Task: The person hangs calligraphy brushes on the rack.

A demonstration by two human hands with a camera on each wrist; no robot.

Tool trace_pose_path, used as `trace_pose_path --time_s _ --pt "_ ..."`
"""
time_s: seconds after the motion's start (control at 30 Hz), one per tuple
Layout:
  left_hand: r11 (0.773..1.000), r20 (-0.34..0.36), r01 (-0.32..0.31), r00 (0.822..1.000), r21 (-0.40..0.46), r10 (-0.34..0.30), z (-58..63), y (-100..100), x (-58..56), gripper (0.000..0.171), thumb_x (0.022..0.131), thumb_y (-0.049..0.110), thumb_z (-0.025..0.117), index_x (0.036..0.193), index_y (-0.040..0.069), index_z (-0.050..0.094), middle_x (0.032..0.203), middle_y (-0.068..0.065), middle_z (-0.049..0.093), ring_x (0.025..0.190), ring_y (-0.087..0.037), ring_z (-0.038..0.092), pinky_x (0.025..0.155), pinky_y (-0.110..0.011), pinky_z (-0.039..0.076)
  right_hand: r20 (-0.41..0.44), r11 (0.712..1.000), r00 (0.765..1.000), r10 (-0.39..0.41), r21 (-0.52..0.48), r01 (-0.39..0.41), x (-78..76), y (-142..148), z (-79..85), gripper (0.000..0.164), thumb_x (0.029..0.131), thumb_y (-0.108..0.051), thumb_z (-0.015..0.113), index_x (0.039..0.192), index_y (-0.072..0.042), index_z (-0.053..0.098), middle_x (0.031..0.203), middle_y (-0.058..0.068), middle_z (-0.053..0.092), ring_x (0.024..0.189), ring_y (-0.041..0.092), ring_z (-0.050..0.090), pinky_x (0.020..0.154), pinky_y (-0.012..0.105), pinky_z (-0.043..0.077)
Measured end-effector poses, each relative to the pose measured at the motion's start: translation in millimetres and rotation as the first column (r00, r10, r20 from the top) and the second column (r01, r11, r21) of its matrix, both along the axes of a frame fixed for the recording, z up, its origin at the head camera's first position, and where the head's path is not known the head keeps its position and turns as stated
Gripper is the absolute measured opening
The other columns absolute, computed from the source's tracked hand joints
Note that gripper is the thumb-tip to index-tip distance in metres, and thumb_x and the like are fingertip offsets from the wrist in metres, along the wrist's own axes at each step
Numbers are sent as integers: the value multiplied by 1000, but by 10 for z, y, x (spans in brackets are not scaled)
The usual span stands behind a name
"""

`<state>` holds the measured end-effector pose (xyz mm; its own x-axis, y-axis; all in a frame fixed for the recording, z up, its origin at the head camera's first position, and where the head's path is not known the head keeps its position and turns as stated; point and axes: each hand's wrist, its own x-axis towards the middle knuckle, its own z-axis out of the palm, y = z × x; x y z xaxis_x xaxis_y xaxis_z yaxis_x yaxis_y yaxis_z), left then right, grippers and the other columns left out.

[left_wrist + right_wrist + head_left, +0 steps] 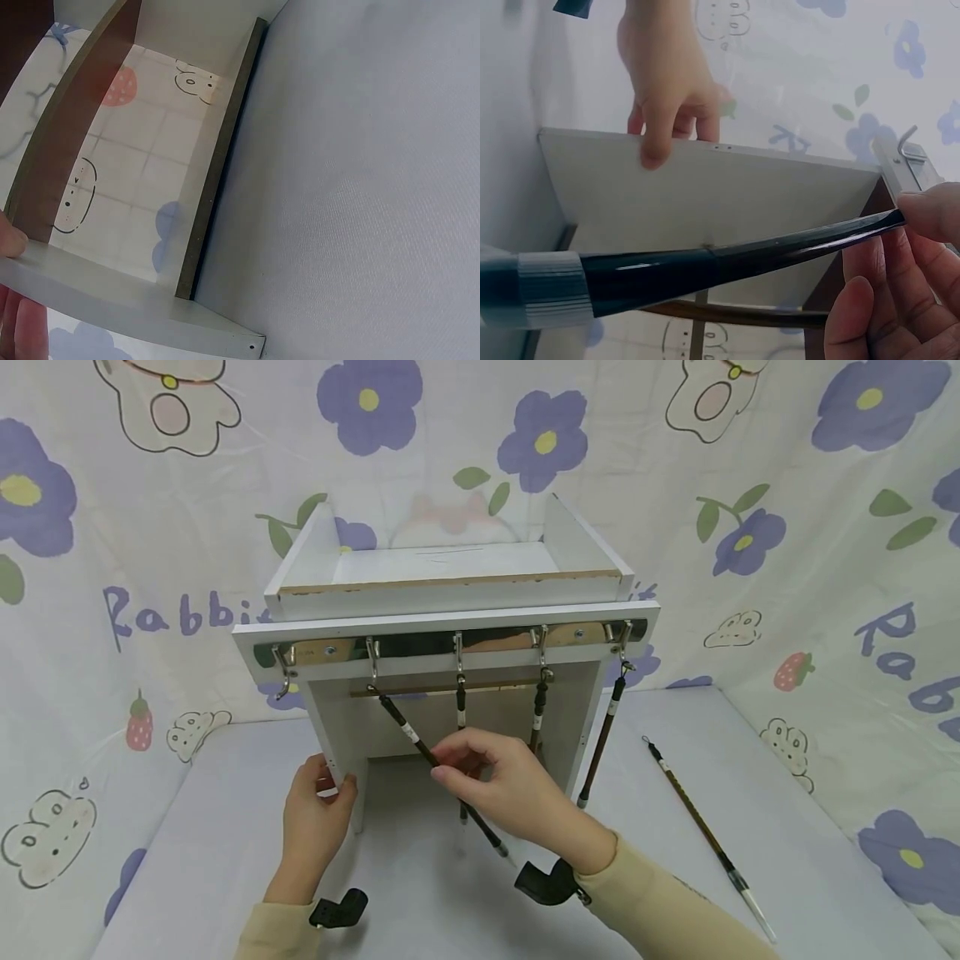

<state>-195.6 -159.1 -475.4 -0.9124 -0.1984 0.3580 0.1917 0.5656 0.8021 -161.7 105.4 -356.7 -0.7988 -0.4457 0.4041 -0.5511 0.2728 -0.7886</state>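
Observation:
My right hand point(517, 785) pinches the dark handle of a calligraphy brush point(483, 825) between thumb and fingers. The brush slants, its tip down to the right and its top loop at the second hook point(372, 653) from the left. In the right wrist view the brush's dark lower end and clear cap point(555, 289) loom close. My left hand point(317, 822) grips the front edge of the left side panel point(705, 195) of a white shelf unit, thumb on the inner face and fingers outside. Three more brushes hang from the hooks to the right; one is the outer right brush point(603, 735).
A metal hook rail point(420, 645) runs along the shelf's front; its leftmost hook point(282, 672) holds nothing. Another brush point(697, 818) with a clear cap lies on the white table point(817, 893) at right. Behind hangs a flower-printed cloth point(637, 485).

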Motion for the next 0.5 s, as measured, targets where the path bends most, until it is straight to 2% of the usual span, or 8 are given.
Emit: trace_pose_path --time_s 0.27,0.5 --pt "1000 6 3 1000 2 -3 16 4 9 33 92 11 63 124 6 55 108 -13 57 98 -27 59 80 -44 55 21 1000 1000 -17 -9 18 25 -44 34 15 91 -21 69 106 -18 68 90 -14 65 80 8 61 69 32 53" --pt "1000 2 2 1000 1 -2 15 4 8 33 91 11 63 124 6 55 108 -12 58 97 -26 59 80 -43 55 2 999 999 -38 -33 38 62 -64 56 15 90 -19 70 105 -16 68 89 -14 65 79 9 61 67 30 53"
